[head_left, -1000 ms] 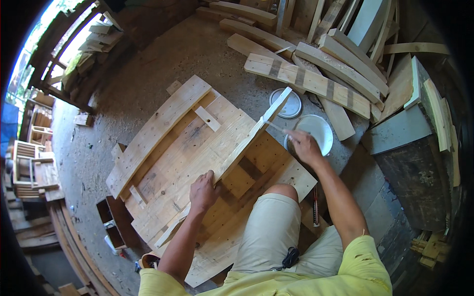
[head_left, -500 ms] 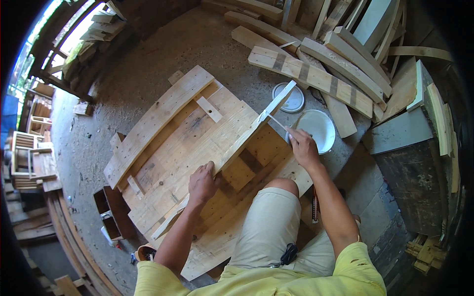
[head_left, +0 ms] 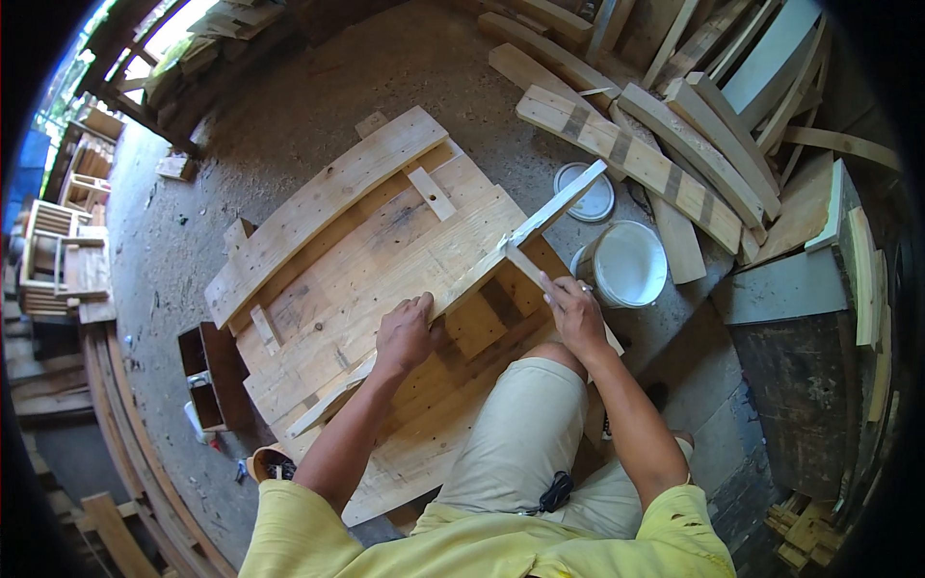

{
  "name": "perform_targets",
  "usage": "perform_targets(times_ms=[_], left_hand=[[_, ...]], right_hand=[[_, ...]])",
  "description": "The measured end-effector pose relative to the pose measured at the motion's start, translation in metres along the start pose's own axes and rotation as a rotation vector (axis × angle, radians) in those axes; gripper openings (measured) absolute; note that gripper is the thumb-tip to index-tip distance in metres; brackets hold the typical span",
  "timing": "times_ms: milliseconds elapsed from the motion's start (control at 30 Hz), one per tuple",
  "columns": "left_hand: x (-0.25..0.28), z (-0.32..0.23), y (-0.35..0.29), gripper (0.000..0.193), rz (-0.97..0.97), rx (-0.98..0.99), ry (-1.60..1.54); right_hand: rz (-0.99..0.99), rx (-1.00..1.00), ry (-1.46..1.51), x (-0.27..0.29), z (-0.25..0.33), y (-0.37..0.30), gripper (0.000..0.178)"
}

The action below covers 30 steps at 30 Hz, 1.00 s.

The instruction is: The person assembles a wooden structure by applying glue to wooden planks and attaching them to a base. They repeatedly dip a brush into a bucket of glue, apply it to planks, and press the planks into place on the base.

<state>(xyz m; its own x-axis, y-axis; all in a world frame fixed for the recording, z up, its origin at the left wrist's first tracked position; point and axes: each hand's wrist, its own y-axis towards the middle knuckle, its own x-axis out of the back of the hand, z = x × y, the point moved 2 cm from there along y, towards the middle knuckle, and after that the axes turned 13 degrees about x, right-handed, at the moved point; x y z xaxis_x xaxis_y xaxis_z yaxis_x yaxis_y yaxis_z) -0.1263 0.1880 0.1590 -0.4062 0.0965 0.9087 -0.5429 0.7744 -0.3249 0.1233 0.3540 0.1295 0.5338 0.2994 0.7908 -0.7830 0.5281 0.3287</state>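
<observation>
Right hand: closed, gripping a flat stick between thumb and fingers.
Stick: slants from the hand toward 10 o'clock, its tip at the edge of a curved wooden slat.
Left hand: 9 o'clock from the right hand, fingers curled over the slat's edge, gripping it.
Curved slat: runs from the left hand toward between 1 and 2 o'clock, and behind the left wrist toward 7; it lies across a panel.
White coating: spread along the slat's far end, which juts past the panel and overlaps a round lid in view.
Panel: broad, made of joined boards, below both hands.
Block with a hole: on the panel, 12 o'clock from the left hand.
Curved board: along the panel's outer edge, 11 o'clock from the left hand.
White bucket: on the floor, just beside the right hand at between 1 and 2 o'clock.
Round lid: on the floor, 12 o'clock from the right hand, near the bucket.
Banded board: beyond the lid, 1 o'clock from the right hand, dark stripes across it.
Brown box: open, on the floor, between 8 and 9 o'clock from the left hand.
</observation>
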Motion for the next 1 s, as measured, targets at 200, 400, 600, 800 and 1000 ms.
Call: perform_targets(times_ms=[200, 400, 600, 800, 1000], left_hand=[[-0.001, 0.006, -0.002, 0.028, -0.021, -0.016, -0.023], [-0.003, 0.004, 0.0, 0.028, -0.035, -0.019, -0.034], [-0.005, 0.008, 0.0, 0.029, -0.037, -0.017, -0.05], [-0.007, 0.008, 0.001, 0.031, -0.042, -0.027, -0.033], [-0.002, 0.008, -0.002, 0.031, -0.016, -0.014, -0.018]], right_hand=[[0.069, 0.031, 0.104, 0.021, 0.021, 0.001, 0.036], [0.05, 0.036, 0.043, 0.017, 0.015, 0.005, 0.035], [0.121, 0.131, 0.02, 0.011, 0.042, 0.009, 0.036], [0.2, 0.23, -0.073, 0.014, 0.046, 0.011, 0.037], [0.19, 0.204, 0.093, 0.015, 0.044, 0.013, 0.036]])
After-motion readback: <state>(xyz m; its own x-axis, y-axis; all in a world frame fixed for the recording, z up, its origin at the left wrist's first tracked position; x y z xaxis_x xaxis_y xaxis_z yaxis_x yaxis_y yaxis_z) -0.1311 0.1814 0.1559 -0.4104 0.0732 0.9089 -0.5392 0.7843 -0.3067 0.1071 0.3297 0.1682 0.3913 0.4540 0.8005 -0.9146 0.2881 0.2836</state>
